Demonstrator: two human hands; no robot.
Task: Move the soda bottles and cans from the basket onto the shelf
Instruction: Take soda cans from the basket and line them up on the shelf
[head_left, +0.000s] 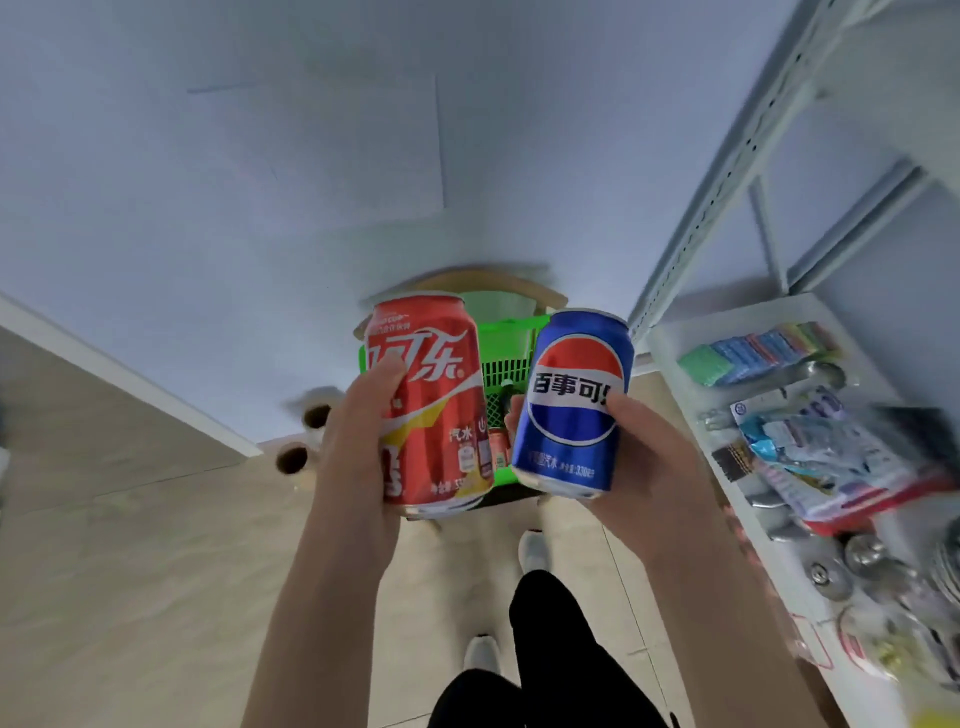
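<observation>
Two cans lifted above green basket (506, 343).
Left hand (358, 431) wrapped round red can (431, 405); right hand (639, 441) wrapped round blue can (571, 400); white shelf (727, 467) alongside, right.

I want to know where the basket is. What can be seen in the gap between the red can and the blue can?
In the head view, the green basket shows through the gap between the red can and the blue can, lower down and behind them.

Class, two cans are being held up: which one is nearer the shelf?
The blue can, held in the right hand; the red can sits in the left hand, farther from the shelf.
</observation>
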